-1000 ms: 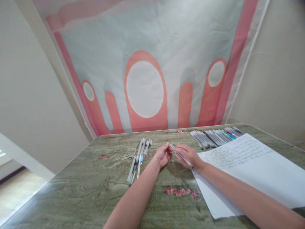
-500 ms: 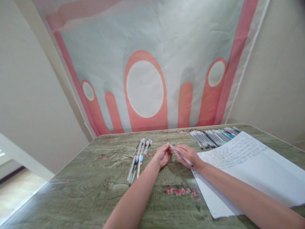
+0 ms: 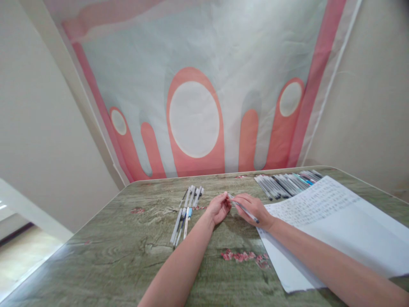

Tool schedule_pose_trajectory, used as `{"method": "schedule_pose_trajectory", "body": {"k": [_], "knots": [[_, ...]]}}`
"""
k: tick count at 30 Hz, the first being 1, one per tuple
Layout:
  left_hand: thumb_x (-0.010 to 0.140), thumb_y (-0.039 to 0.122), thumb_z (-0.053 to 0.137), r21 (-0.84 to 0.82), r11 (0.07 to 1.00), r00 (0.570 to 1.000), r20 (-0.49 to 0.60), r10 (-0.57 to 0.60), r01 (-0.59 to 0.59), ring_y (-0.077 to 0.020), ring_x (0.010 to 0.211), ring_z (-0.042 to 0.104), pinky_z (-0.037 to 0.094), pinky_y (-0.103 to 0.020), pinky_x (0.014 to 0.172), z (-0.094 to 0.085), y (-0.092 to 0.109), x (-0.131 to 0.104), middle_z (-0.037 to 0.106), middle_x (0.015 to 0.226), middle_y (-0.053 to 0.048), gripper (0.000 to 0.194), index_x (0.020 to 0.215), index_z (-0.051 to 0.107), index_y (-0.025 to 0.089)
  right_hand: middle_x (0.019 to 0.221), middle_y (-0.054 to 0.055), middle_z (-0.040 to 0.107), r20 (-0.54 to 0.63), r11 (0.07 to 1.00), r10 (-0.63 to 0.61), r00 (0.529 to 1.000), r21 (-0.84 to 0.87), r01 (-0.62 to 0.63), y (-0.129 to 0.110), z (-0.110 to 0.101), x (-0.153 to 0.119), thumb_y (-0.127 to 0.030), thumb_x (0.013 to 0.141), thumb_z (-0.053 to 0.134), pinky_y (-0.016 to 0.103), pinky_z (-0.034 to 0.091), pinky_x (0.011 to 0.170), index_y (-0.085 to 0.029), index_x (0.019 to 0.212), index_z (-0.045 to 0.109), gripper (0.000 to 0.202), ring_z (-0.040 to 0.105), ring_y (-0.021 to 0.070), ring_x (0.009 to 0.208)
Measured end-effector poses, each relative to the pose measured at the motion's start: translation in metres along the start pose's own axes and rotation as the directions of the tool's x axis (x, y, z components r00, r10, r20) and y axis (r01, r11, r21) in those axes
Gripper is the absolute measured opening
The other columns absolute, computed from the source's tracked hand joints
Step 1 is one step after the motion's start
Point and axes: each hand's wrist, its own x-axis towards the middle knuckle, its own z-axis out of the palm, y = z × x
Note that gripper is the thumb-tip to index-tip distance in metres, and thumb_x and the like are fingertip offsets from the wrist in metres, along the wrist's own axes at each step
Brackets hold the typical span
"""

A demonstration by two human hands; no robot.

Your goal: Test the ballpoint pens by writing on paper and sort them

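Note:
Near the middle of the table, my right hand [image 3: 251, 210] is closed round a clear pen [image 3: 247, 212] with a dark end pointing down to the right. My left hand [image 3: 219, 208] meets the pen's other end, its thumb and fingers pinched at the tip. What else may lie inside the left fingers is hidden. Left of that hand lie several pens and pen parts [image 3: 177, 226] in two loose groups, one with a light blue piece [image 3: 190, 212]. Under my right forearm lies white paper [image 3: 306, 247] with rows of handwriting on its upper part.
A long row of pens [image 3: 284, 185], mostly clear with dark ends, lies at the back right, beyond the paper. The wood-patterned table [image 3: 121, 243] has printed pink flowers and ends at a wall hanging [image 3: 194, 166] with coral shapes.

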Motion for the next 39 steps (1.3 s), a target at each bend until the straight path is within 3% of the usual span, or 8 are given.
{"method": "schedule_pose_trajectory", "body": {"k": [7, 16, 23, 32, 39], "knots": [[0.078, 0.021, 0.054, 0.035, 0.999, 1.000, -0.005, -0.001, 0.001, -0.0048, 0.051, 0.052, 0.046, -0.016, 0.053, -0.001, -0.001, 0.000, 0.055, 0.062, -0.001, 0.012, 0.071, 0.054, 0.011, 0.099, 0.007, 0.059, 0.011, 1.000, 0.010, 1.000, 0.000, -0.010, -0.001, -0.001, 0.000, -0.019, 0.080, 0.042, 0.034, 0.048, 0.080, -0.023, 0.108, 0.052, 0.030, 0.055, 0.0186, 0.093], [0.077, 0.019, 0.055, 0.006, 0.999, 0.997, 0.068, -0.041, 0.041, -0.0047, 0.051, 0.052, 0.045, -0.015, 0.053, 0.000, 0.003, -0.002, 0.054, 0.059, 0.000, 0.011, 0.070, 0.054, 0.010, 0.095, 0.008, 0.060, -0.024, 1.000, -0.011, 1.000, -0.002, 0.011, -0.002, -0.001, -0.001, -0.020, 0.081, 0.041, 0.033, 0.048, 0.078, -0.020, 0.106, 0.052, 0.027, 0.056, 0.0179, 0.090], [0.076, 0.018, 0.057, 0.044, 0.997, 0.998, -0.003, -0.057, 0.057, -0.0050, 0.050, 0.052, 0.045, -0.016, 0.053, 0.006, 0.007, -0.009, 0.054, 0.057, 0.000, 0.011, 0.069, 0.054, 0.010, 0.096, 0.008, 0.060, -0.018, 1.000, -0.024, 1.000, -0.012, 0.024, -0.001, -0.001, -0.003, -0.017, 0.080, 0.043, 0.033, 0.048, 0.079, -0.019, 0.105, 0.052, 0.027, 0.056, 0.0172, 0.090], [0.075, 0.015, 0.058, -0.033, 0.998, 0.996, 0.072, -0.045, 0.047, -0.0054, 0.054, 0.053, 0.045, -0.016, 0.055, -0.005, 0.002, -0.001, 0.056, 0.061, 0.000, 0.006, 0.072, 0.054, 0.011, 0.095, 0.008, 0.061, -0.044, 0.998, -0.050, 0.998, -0.026, 0.049, 0.000, 0.001, -0.002, -0.017, 0.080, 0.043, 0.033, 0.049, 0.078, -0.020, 0.105, 0.052, 0.027, 0.057, 0.0174, 0.090], [0.076, 0.018, 0.057, -0.068, 0.997, 0.998, 0.048, -0.045, 0.048, -0.0053, 0.055, 0.054, 0.045, -0.016, 0.055, -0.005, 0.001, 0.000, 0.056, 0.062, 0.000, 0.008, 0.073, 0.055, 0.011, 0.097, 0.008, 0.060, -0.029, 0.998, -0.046, 0.999, -0.037, 0.045, 0.001, 0.002, -0.002, -0.016, 0.080, 0.044, 0.033, 0.048, 0.080, -0.019, 0.107, 0.052, 0.028, 0.056, 0.0170, 0.091]]}}
